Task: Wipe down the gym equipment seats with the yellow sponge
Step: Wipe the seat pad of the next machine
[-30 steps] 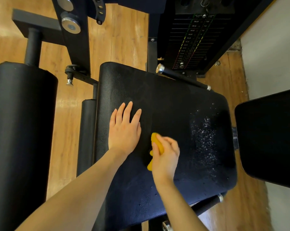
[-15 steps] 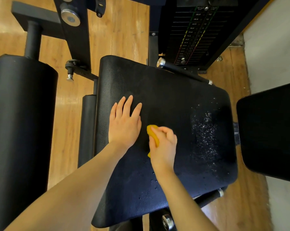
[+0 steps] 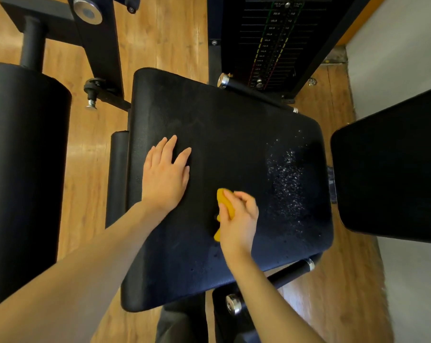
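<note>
Head view: wiping the black seat pad (image 3: 234, 134) is under way, mid-pad.
Right hand (image 3: 239, 219) has its fingers curled around the yellow sponge (image 3: 224, 201), pressed to the pad; left hand (image 3: 166, 175) rests flat, fingers loosely spread. Next stroke probably belongs rightward, across the droplets (image 3: 287, 179).

The seat (image 3: 234, 144) is showing black grained leather-like padding, the floor (image 3: 165, 40) glossy wood, the handle (image 3: 223, 80) shiny metal.

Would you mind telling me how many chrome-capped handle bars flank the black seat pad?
2: one handle bar past the seat pad far edge, another under its near right corner. Others may be hidden.
</note>
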`<action>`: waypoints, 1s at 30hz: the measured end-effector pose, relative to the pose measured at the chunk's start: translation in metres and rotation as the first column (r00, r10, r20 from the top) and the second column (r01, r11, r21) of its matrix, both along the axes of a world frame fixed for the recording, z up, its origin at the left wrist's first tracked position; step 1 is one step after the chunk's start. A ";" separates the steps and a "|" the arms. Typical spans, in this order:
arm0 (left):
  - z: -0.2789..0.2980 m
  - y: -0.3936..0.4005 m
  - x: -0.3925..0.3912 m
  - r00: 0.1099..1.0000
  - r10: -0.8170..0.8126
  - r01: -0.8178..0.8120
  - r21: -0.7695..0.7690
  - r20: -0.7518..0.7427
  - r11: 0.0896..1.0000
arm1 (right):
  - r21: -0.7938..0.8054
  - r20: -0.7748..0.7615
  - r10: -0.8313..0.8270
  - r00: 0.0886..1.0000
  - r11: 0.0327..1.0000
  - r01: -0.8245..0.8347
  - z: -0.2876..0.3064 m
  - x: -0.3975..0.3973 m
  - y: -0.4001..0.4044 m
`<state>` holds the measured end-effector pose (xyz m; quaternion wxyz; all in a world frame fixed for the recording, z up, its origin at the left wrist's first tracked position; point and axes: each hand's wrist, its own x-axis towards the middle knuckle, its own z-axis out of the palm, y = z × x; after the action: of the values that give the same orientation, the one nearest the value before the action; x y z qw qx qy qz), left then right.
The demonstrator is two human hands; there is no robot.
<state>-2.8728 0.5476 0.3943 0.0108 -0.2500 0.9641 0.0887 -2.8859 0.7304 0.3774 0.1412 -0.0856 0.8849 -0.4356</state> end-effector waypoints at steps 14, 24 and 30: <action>-0.008 0.052 0.052 0.999 0.042 -0.040 -0.093 0.019 0.995 | 0.068 -0.015 0.143 0.990 0.988 -0.141 -0.008 0.049 0.030; -0.005 0.054 0.052 0.999 0.047 -0.045 -0.103 0.024 0.994 | 0.003 -0.039 0.134 0.990 0.991 -0.134 -0.010 0.036 0.028; -0.007 0.054 0.051 0.998 0.049 -0.046 -0.113 0.025 0.993 | -0.006 -0.021 0.066 0.998 0.998 -0.066 -0.017 -0.022 -0.005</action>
<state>-2.8221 0.6018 0.3877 0.0077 -0.2743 0.9611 0.0311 -2.9081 0.7259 0.3604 0.1461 -0.1199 0.8814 -0.4329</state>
